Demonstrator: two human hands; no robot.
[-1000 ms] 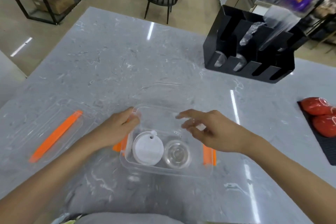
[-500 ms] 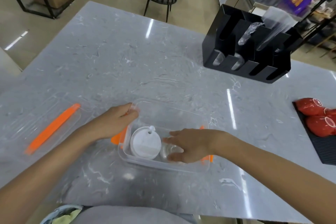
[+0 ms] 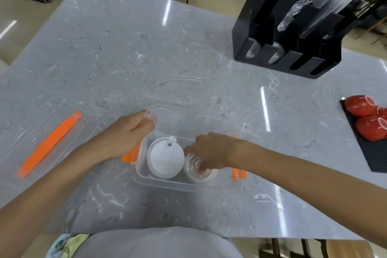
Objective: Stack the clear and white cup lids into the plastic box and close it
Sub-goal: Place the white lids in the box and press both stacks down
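The clear plastic box [image 3: 189,187] sits open on the grey bench [image 3: 129,58]. The left hand [image 3: 125,135] grips its far-left rim. The right hand [image 3: 211,151] reaches inside, fingertips closed on the clear lids [image 3: 199,173] beside the white lids [image 3: 164,158]. The box cover [image 3: 41,132] lies well apart at left.

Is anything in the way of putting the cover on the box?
Yes. The right hand is down inside the box on the clear lids, and the left hand grips its left rim. The cover lies apart on the table, to the left.
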